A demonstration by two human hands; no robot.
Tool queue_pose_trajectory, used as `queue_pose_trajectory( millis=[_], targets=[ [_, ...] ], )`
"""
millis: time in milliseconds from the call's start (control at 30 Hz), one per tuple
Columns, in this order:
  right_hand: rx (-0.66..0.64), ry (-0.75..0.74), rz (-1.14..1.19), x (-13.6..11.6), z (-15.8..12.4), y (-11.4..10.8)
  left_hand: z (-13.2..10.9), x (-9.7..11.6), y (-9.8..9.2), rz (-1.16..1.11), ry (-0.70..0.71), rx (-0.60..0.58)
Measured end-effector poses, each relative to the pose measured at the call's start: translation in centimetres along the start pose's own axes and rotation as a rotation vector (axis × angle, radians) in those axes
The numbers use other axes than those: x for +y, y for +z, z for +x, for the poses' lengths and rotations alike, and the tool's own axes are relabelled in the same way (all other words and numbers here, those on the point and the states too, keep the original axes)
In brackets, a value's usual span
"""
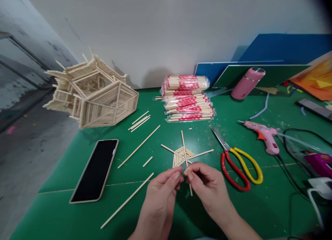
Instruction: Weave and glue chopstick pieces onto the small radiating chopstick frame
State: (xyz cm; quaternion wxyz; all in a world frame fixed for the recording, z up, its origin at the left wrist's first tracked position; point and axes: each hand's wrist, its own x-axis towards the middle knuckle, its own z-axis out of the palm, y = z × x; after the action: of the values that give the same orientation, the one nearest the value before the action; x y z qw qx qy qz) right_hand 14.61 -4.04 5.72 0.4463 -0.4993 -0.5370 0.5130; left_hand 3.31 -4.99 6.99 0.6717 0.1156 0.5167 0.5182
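On the table in front of me lies a star-shaped frame of wooden sticks [178, 156], with shorter pieces laid side by side between some of its arms. My left hand [161, 195] is at its near edge, thumb and forefinger pinched together. Close beside it, the fingertips of my right hand [211, 184] are also pinched, right by the frame's long stick [182, 140], whose near end shows between my hands. Whatever sits in either pinch is hidden. Loose sticks [138, 146] and a short cut piece [147, 161] lie to the left.
Scissors [228, 148] and a pink glue gun [267, 133] lie right. Packs of sticks [188, 105] and a pink bottle [247, 84] are behind. A phone [95, 171] and a stick-built model [109, 105] are left. Cables [287, 174] trail on the right.
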Motion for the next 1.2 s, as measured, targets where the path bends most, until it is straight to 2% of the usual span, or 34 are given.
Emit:
queue_pose_trajectory(
  millis=[100,167,233,400,633,733,833,1000,1067,1200],
  targets=[
    [0.05,0.026,0.053,0.3,0.1,-0.4,0.2,0.1,-0.2,-0.049,-0.066,-0.005],
    [0.081,0.0,0.008,0.3,0.2,-0.6,0.2,0.2,-0.3,-0.05,-0.069,-0.017],
    [0.059,-0.055,-0.085,0.0,0.1,-0.7,0.2,0.1,-0.4,-0.02,-0.038,-0.019],
    [-0.013,-0.142,-0.222,-0.5,-0.2,-0.4,-0.1,-0.1,-0.5,0.191,0.202,-0.049],
    [-0.008,-0.122,-0.27,-0.1,-0.2,-0.4,-0.4,-0.5,-1.4,0.628,0.558,-0.132],
    [0.004,-0.102,-0.296,0.0,-0.2,-0.2,-0.3,-0.5,-1.5,0.703,0.662,-0.129],
    [0.012,-0.081,-0.272,0.0,-0.2,-0.1,-0.2,-0.4,-1.0,0.603,0.57,-0.118],
    [-0.01,-0.03,-0.171,-0.1,-0.1,-0.2,0.4,-0.2,0.2,0.112,0.123,-0.018],
    [-0.009,-0.019,-0.148,-0.1,-0.1,-0.3,0.7,-0.2,0.3,-0.019,-0.011,-0.035],
    [0.013,-0.057,-0.172,0.0,-0.1,-0.4,0.9,-0.4,0.2,-0.121,-0.097,-0.089]
  ],
)
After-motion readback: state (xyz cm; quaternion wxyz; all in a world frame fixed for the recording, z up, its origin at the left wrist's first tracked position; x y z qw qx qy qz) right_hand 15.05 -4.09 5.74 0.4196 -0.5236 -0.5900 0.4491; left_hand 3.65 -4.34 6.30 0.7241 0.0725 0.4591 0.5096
